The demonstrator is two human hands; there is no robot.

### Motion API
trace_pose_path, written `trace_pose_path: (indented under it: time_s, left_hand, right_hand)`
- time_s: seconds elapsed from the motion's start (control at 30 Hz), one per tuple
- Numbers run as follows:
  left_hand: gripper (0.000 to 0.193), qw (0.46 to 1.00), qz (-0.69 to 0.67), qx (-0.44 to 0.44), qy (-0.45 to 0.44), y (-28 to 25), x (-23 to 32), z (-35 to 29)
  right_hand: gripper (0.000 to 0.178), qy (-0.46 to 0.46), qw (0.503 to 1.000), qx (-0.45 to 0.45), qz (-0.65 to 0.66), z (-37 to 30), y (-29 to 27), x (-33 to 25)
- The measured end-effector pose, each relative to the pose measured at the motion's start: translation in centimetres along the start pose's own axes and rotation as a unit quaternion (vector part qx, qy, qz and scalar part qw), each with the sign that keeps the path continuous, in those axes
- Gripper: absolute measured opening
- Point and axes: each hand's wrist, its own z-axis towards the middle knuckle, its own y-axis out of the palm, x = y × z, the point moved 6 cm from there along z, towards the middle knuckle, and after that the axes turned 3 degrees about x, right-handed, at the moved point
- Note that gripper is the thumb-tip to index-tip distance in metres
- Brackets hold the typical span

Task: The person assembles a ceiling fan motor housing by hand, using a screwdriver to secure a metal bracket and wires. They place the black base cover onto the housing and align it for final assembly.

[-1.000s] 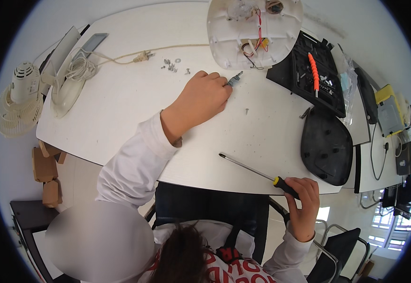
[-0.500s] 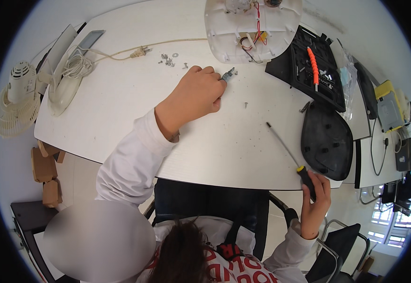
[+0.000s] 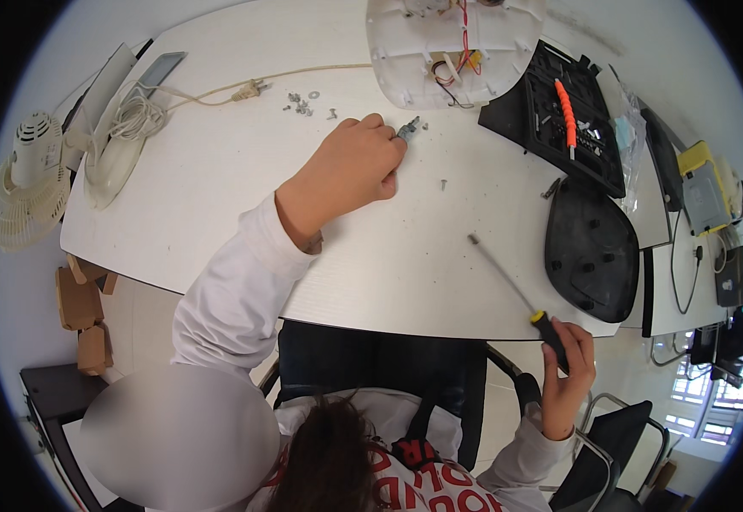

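We find the left hand closed, its fingers gripping a small grey metal part that juts out at the fingertips. We find the right hand grasping a screwdriver by its handle; the shaft slants forward and leftward of that hand, over the white table. Whether its tip touches, we cannot tell. We record a lone screw right of the left hand, and a screw cluster beyond it, slightly leftward. Farther beyond that hand we note a white shell with exposed wires. Ahead of the right hand lies a black cover; past that, an open black toolbox carrying an orange rod.
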Motion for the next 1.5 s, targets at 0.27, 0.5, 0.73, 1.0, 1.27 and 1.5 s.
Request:
trace_pose_path:
  time_s: [0.27, 0.5, 0.73, 1.0, 1.27, 1.5]
  left_hand:
    - [0.01, 1.0, -0.012, 0.003, 0.004, 0.0, 0.0, -0.1]
    - [0.009, 1.0, -0.011, 0.004, 0.004, 0.1, 0.0, 0.0]
    - [0.011, 0.998, -0.003, 0.061, 0.025, -1.3, 0.8, -0.1]
    - [0.019, 0.975, -0.153, 0.164, -0.002, -7.5, 6.1, -2.2]
    - [0.023, 0.975, -0.139, 0.169, -0.049, -6.6, 6.9, -8.6]
    - [0.026, 0.953, -0.142, 0.224, -0.148, -7.3, 4.1, -11.6]
  right_hand:
    - [0.039, 0.005, 1.0, -0.02, 0.015, -0.7, 0.1, -1.7]
    - [0.039, 0.023, 0.998, -0.05, 0.034, -1.4, 0.2, -1.8]
    - [0.038, 0.035, 0.998, 0.05, -0.019, -1.2, -1.0, -0.1]
    - [0.039, -0.037, 0.996, -0.008, 0.075, 0.4, 4.3, -6.3]
    - [0.034, -0.109, 0.957, -0.066, 0.261, 1.1, 9.6, -11.6]
    - [0.046, -0.143, 0.916, -0.164, 0.336, 0.7, 10.8, -13.2]
